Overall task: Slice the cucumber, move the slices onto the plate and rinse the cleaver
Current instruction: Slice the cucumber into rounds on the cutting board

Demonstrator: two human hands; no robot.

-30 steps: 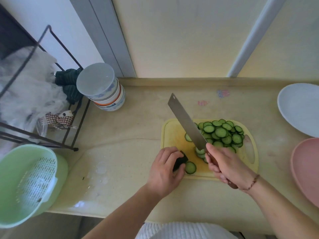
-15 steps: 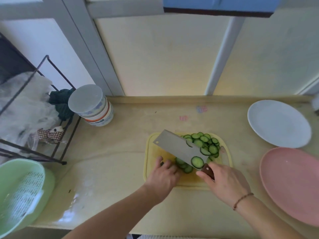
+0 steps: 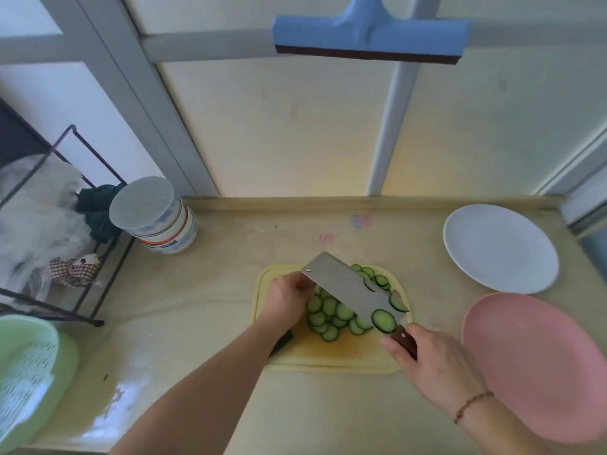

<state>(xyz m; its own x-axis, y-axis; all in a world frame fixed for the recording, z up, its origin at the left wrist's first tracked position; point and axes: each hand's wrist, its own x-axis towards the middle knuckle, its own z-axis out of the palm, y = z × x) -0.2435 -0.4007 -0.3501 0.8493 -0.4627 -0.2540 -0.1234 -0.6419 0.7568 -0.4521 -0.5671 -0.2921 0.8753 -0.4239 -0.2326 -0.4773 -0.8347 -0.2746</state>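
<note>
A pile of cucumber slices (image 3: 328,314) lies on the yellow cutting board (image 3: 348,357). My right hand (image 3: 433,369) grips the cleaver's brown handle (image 3: 406,345). The steel blade (image 3: 345,285) slants over the pile with its flat side up, and two slices (image 3: 383,320) stick to it near the handle. My left hand (image 3: 286,298) rests on the board's left part, fingers bent against the pile beside the blade's far end. A dark cucumber end (image 3: 281,343) peeks out under my left forearm. A white plate (image 3: 499,249) stands empty at the back right.
A pink plate (image 3: 538,366) sits right of the board. Stacked bowls with a lid (image 3: 154,215) and a black wire rack (image 3: 65,231) stand at the back left. A green colander (image 3: 29,382) is at the front left. A blue squeegee (image 3: 368,37) hangs above.
My left hand let go of the cucumber end and moved up against the slices. The cleaver turned from cutting upright to lying slanted over the pile. The view tilted up.
</note>
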